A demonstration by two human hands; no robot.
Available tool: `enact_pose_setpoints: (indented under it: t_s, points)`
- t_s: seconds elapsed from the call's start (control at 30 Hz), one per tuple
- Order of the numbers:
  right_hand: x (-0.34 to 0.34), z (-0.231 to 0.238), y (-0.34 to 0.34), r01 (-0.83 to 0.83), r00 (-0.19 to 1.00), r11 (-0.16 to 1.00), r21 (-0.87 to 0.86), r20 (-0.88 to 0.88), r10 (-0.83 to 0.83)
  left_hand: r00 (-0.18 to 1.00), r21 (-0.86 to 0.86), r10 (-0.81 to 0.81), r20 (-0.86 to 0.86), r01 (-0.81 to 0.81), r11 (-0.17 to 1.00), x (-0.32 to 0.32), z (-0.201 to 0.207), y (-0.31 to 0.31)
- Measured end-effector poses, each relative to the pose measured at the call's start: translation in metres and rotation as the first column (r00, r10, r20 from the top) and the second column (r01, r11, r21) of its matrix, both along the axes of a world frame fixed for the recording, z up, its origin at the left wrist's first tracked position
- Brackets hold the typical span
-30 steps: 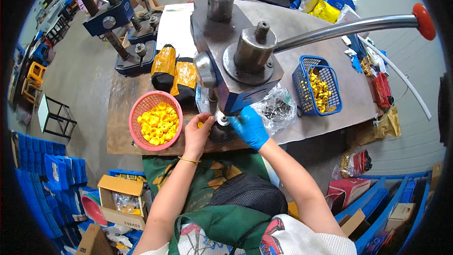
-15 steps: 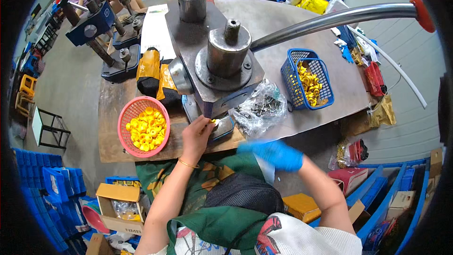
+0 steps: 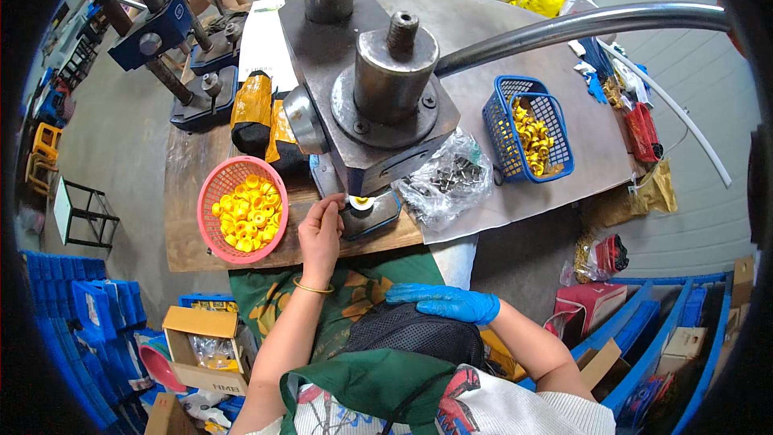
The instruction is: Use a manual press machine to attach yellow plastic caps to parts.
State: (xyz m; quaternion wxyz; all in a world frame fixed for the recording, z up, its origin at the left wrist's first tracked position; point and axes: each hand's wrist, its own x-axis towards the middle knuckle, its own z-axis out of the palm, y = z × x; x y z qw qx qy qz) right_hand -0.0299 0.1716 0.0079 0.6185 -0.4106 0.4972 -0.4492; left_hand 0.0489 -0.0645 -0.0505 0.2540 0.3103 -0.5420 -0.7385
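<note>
Under the ram of a metal hand press (image 3: 394,84) sits a small yellow part (image 3: 361,200) with a white rim and a dark centre. Close against its left edge is my bare left hand (image 3: 320,229), thumb and fingers pinched together. Whatever they grip is hidden. My right hand (image 3: 444,303), in a blue glove, lies flat on a black mesh bag (image 3: 403,333) at my lap, fingers stretched out. Left of the press, a pink basket (image 3: 204,224) is filled with yellow plastic caps (image 3: 251,213).
Right of the press lie a clear bag of dark metal pieces (image 3: 449,181) and a blue basket (image 3: 501,141) with yellow pieces. The long press lever (image 3: 580,31) reaches over the table to the right. Taped black bundles (image 3: 252,117) and other presses (image 3: 165,48) stand at the left.
My right hand has come down and left from beside the table edge onto the mesh bag. My left fingers have drawn slightly left, showing more of the yellow part.
</note>
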Motion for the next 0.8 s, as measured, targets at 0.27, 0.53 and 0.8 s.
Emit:
enact_pose_setpoints:
  t_s: [0.27, 0.53, 0.8]
  points:
    - [-0.001, -0.003, 0.0, -0.021, 1.0, 1.0, -0.012, 0.004, 0.021, 0.996, 0.081, -0.022, -0.09, 0.03, 0.996, 0.0, -0.003, 0.001]
    - [-0.002, -0.005, 0.0, -0.036, 0.999, 0.998, -0.049, -0.005, 0.036, 0.993, 0.244, 0.008, -0.118, 0.021, 0.969, -0.002, 0.001, 0.0]
    - [-0.103, 0.029, -0.039, 0.531, 0.56, 0.821, -0.212, -0.639, -0.527, 0.999, 0.325, 0.014, -0.034, -0.002, 0.946, 0.002, 0.011, 0.002]
